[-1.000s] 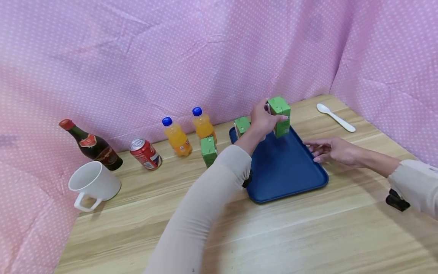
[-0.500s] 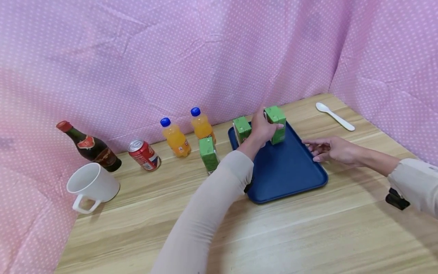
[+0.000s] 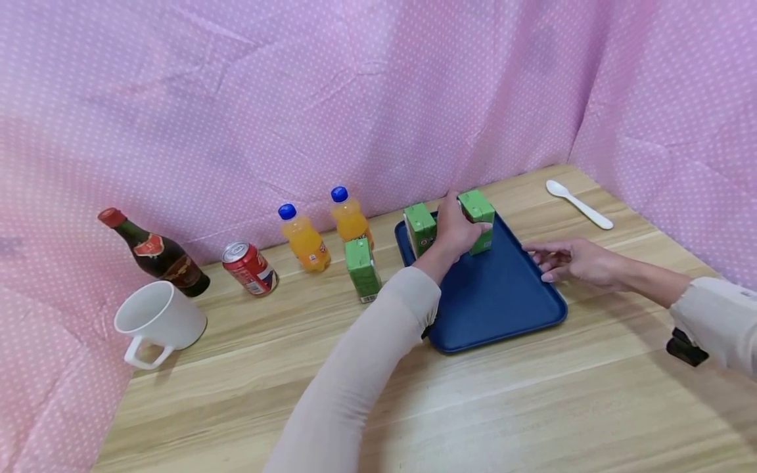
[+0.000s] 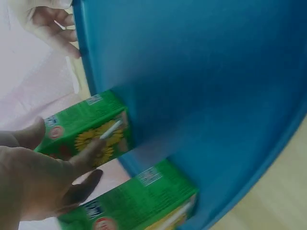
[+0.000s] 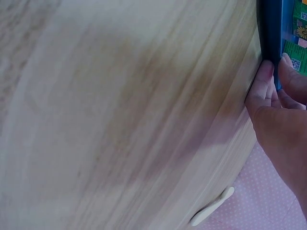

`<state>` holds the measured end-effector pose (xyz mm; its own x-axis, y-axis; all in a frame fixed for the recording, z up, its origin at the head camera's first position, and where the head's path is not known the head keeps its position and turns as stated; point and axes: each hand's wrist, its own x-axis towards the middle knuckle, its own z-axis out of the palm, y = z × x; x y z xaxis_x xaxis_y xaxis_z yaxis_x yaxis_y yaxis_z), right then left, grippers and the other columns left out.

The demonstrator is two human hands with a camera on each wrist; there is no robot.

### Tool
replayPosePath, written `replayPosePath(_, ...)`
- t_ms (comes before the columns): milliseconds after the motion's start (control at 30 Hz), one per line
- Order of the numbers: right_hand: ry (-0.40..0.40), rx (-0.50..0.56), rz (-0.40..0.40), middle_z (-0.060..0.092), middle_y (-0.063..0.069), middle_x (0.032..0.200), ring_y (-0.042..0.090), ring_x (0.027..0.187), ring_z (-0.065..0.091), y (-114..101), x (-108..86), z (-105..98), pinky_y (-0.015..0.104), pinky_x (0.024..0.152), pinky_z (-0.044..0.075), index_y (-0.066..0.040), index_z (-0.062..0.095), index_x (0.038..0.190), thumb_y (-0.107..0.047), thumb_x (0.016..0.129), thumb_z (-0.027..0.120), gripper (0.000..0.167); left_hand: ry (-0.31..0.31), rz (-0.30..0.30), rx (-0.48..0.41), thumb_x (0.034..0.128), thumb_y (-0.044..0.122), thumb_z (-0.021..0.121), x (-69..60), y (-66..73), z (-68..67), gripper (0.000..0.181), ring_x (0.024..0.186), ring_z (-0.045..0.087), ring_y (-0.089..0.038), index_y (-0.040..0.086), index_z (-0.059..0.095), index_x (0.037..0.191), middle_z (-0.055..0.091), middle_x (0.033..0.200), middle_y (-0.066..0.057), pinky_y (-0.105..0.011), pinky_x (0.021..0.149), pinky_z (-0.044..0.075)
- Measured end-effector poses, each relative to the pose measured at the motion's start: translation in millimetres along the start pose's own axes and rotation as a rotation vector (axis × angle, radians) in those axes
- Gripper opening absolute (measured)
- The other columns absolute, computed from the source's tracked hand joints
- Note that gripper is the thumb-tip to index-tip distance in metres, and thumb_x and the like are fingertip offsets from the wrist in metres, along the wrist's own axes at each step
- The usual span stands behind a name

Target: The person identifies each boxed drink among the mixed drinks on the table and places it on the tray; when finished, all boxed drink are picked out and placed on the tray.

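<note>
My left hand holds a green drink carton upright on the far part of the blue tray. In the left wrist view that carton shows yellow flowers and a white straw; the thumb and fingers lie on its opposite sides. A second green carton stands on the tray just left of the hand. A third carton stands on the table, left of the tray. My right hand is at the tray's right edge; in the right wrist view its thumb and fingers pinch the rim.
Two orange soda bottles with blue caps stand behind the third carton. Farther left are a red can, a dark bottle with a red top and a white mug. A white spoon lies at the back right. Pink dotted cloth hangs behind.
The carton in my left hand has come down onto the tray and slightly left. My right hand has stayed at the tray's edge.
</note>
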<state>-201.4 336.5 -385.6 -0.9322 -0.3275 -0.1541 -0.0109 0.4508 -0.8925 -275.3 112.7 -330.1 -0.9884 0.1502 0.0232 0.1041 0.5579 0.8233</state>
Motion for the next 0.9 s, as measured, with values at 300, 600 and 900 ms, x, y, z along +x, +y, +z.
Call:
replayPosePath(300, -0.022, -0.002, 0.003, 0.049, 0.024, 0.12, 0.012, 0.093, 0.057, -0.1, 0.7, -0.5, 0.023, 0.076, 0.054, 0.006, 0.034, 0.145, 0.007, 0.084, 0.066, 0.068, 0.005, 0.145, 0.161, 0.0771, 0.027, 0.082, -19.2, 27.6, -22.3, 0.093, 0.129, 0.04, -0.015, 0.015, 0.025, 0.149, 0.037, 0.142, -0.003, -0.025, 0.101, 0.041)
replayPosePath(600, 0.01, -0.028, -0.006, 0.051, 0.022, 0.115, 0.008, 0.091, 0.058, 1.2, -0.3, 1.3, 0.024, 0.077, 0.055, 0.008, 0.036, 0.143, 0.009, 0.082, 0.067, 0.069, -0.075, 0.264, 0.116, 0.0829, 0.034, 0.076, -49.8, 41.4, -76.8, 0.097, 0.141, 0.027, -0.013, 0.018, 0.013, 0.155, 0.022, 0.156, 0.0, -0.029, 0.11, 0.033)
replayPosePath(900, -0.01, -0.027, -0.011, 0.049, 0.023, 0.121, 0.007, 0.093, 0.057, 1.8, 0.2, 0.5, 0.023, 0.078, 0.054, 0.007, 0.034, 0.144, 0.008, 0.084, 0.066, 0.068, -0.002, 0.299, 0.072, 0.0836, 0.035, 0.075, -72.6, -1.2, -137.1, 0.089, 0.14, 0.028, -0.016, 0.023, 0.021, 0.153, 0.024, 0.156, 0.003, -0.038, 0.11, 0.034)
